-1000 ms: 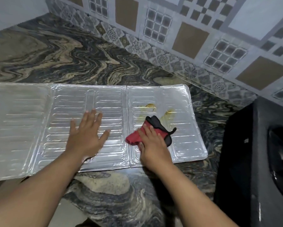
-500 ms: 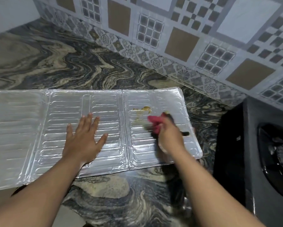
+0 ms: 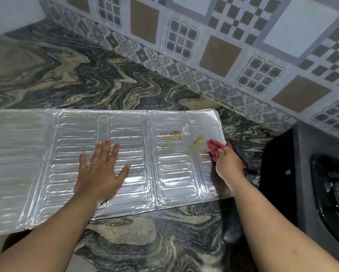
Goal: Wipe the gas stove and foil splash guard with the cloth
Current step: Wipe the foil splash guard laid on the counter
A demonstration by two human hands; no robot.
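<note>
Head view: only one camera, looking down at a countertop.
Foil splash guard (image 3: pixel 70 154): unfolded and lying flat on the marbled counter (image 3: pixel 145 242), three ribbed panels side by side; the left panel runs out of frame.
Stains (image 3: pixel 176 134): yellowish smears on the upper part of the right panel, a second small patch just left of the cloth.
Left hand (image 3: pixel 99 171): fingers straight and spread, palm pressed flat on the middle panel, grasping nothing.
Right hand (image 3: pixel 228 165): at the right edge of the right panel, fingers curled around the cloth.
Cloth (image 3: pixel 215 150): red with a dark part, bunched in the right hand; the red end sticks out ahead of the fingers and touches the foil near the smaller stain, while the dark part trails off past the guard's edge.
Gas stove (image 3: pixel 312 173): dark body at the right of the frame, beside the guard and apart from it, with a black glossy top partly cut off by the frame edge.
Wall (image 3: pixel 223 46): patterned tiles in blue-grey and tan behind the counter.
</note>
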